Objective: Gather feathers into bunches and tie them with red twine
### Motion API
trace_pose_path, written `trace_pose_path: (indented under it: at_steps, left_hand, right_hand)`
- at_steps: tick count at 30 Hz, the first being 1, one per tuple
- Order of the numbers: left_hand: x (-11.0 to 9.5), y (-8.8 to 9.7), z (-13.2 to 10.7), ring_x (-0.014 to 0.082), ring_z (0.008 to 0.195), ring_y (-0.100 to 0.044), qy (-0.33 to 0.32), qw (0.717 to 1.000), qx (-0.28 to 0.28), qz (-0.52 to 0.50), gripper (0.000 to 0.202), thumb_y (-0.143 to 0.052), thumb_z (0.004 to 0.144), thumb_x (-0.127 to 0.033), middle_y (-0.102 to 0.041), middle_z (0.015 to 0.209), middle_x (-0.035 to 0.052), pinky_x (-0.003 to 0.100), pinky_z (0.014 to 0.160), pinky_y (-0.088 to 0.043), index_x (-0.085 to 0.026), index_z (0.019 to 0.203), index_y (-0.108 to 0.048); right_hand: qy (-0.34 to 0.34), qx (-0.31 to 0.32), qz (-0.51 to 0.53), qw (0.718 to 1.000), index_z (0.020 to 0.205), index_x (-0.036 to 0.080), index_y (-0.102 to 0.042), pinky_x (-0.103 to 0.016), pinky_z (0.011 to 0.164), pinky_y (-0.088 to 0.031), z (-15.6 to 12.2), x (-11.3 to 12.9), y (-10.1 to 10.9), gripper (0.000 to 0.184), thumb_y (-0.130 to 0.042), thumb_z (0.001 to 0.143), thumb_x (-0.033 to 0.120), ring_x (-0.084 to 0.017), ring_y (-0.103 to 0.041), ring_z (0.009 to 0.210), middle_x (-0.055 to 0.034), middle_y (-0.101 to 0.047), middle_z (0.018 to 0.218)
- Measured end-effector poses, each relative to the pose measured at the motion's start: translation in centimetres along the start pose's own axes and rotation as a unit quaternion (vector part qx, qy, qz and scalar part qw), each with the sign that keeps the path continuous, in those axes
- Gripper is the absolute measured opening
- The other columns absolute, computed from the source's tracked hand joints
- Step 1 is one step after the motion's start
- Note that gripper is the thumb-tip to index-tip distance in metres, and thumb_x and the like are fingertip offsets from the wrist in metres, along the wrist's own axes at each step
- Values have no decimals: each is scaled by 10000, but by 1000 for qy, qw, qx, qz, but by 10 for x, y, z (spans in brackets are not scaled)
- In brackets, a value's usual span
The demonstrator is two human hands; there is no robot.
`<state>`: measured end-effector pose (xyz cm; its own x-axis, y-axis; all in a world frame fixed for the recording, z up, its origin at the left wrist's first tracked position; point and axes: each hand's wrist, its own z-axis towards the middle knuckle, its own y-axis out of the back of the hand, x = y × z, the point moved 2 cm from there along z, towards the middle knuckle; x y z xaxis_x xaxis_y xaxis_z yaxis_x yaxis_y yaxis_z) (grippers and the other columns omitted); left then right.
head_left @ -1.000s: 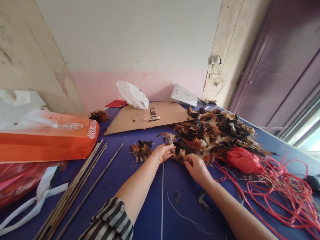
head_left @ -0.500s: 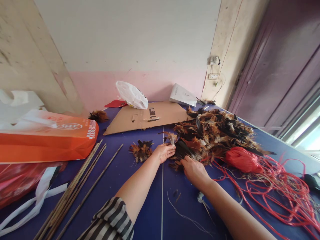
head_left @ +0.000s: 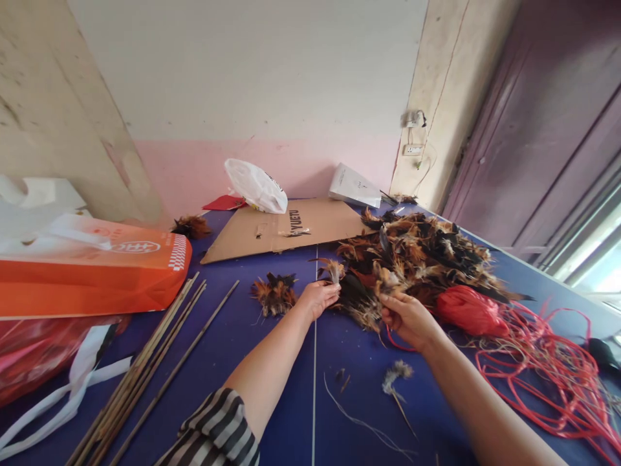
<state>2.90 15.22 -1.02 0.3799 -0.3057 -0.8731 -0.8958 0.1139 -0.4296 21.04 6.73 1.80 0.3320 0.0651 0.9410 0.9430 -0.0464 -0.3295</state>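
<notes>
On the blue tabletop (head_left: 272,375), centre: left hand (head_left: 320,299) has fingers closed on a small tuft of tan-and-grey feathers (head_left: 334,272), fluffy ends up. Right hand (head_left: 407,318), just to its right, thumb and fingers pinching a small tan-brown feather piece (head_left: 387,283); exact number of feathers can't be told. Hands apart, not touching. Left forearm in a rolled black-and-grey striped sleeve (head_left: 218,424); right forearm bare.

Behind and beside the right hand, big loose heap of brown, orange and black feathers (head_left: 422,249); its near edge reaches between the hands. Left of the left hand, small brown-and-black feather bunch (head_left: 273,294), flat on table. Nearer the wearer, one grey downy feather with a bare quill (head_left: 395,378) and a thin pale thread (head_left: 359,421).

Right: bundled red plastic sheeting (head_left: 470,310) touching a tangle of red plastic cord (head_left: 543,375). Left: several thin tan wooden sticks (head_left: 140,366) side by side, one darker single stick (head_left: 179,362) just beside, orange-and-white carrier bag (head_left: 92,278) beyond. Back: flat brown cardboard sheet (head_left: 330,223), crumpled white plastic bag (head_left: 257,188) on its far edge, pale grey packet (head_left: 354,186) near the wall.
</notes>
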Motion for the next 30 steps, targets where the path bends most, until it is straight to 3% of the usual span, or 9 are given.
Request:
trace_pose_path:
  at_steps: [4, 7, 11, 13, 16, 19, 27, 30]
  left_hand:
    - [0, -3, -4, 146, 673, -617, -19, 1000, -8, 14, 174, -738, 557, -101, -655, 679, 86, 283, 707, -476, -88, 665, -602]
    - [-7, -7, -13, 119, 658, -602, -59, 998, -18, 21, 145, -731, 568, -124, -657, 687, 67, 234, 672, -468, -100, 652, -616]
    - [-22, -16, -47, 92, 628, -586, -101, 994, -19, 32, 157, -729, 577, -178, -670, 723, 50, 170, 575, -442, -122, 694, -640]
    - [-24, -22, -70, 114, 624, -599, -90, 995, -2, 40, 172, -732, 575, -197, -679, 757, 78, 181, 526, -440, -118, 698, -643]
    - [-17, -27, -103, 134, 646, -622, -7, 999, 28, 26, 184, -724, 596, -196, -687, 820, 98, 183, 495, -445, -126, 742, -635]
    - [-6, -26, -126, 136, 644, -632, 37, 999, 32, 4, 163, -709, 618, -178, -688, 824, 103, 179, 482, -456, -121, 752, -634]
    - [10, -13, -145, 153, 624, -649, 47, 999, 0, -24, 125, -692, 645, -176, -687, 732, 94, 174, 463, -475, -111, 733, -630]
    - [16, -9, -145, 154, 622, -651, 58, 997, 6, -53, 100, -671, 667, -159, -686, 723, 89, 174, 455, -475, -111, 743, -628]
  right_hand:
    - [-10, 17, 135, 991, 657, 166, -501, -149, 357, -296, -5, 8, 3, 257, -732, 560, 222, -29, -400, 432, 40, -525, 610]
    - [-32, 36, 144, 988, 678, 173, -487, -138, 345, -255, -7, 6, 1, 271, -729, 567, 223, -21, -372, 430, 40, -529, 641]
    - [-38, 36, 125, 991, 648, 180, -438, -133, 330, -201, -11, 2, -7, 321, -738, 553, 244, -27, -335, 398, 82, -412, 507]
    - [-36, 39, 125, 991, 625, 177, -414, -133, 332, -198, -15, 3, -13, 340, -739, 556, 253, -25, -330, 390, 91, -373, 481]
    - [-43, 45, 124, 990, 592, 170, -389, -134, 337, -199, -25, 4, -25, 365, -740, 555, 260, -16, -318, 381, 93, -376, 475]
    - [-54, 64, 85, 993, 558, 166, -386, -144, 334, -178, -35, 1, -39, 363, -730, 564, 279, -13, -282, 354, 98, -358, 425]
    - [-52, 108, -13, 993, 539, 156, -475, -178, 328, -191, -47, -20, -62, 300, -698, 583, 352, -28, -298, 315, 81, -423, 386]
    - [-57, 110, -12, 992, 588, 144, -538, -169, 354, -234, -47, -25, -66, 265, -707, 569, 347, -37, -380, 363, 49, -518, 464]
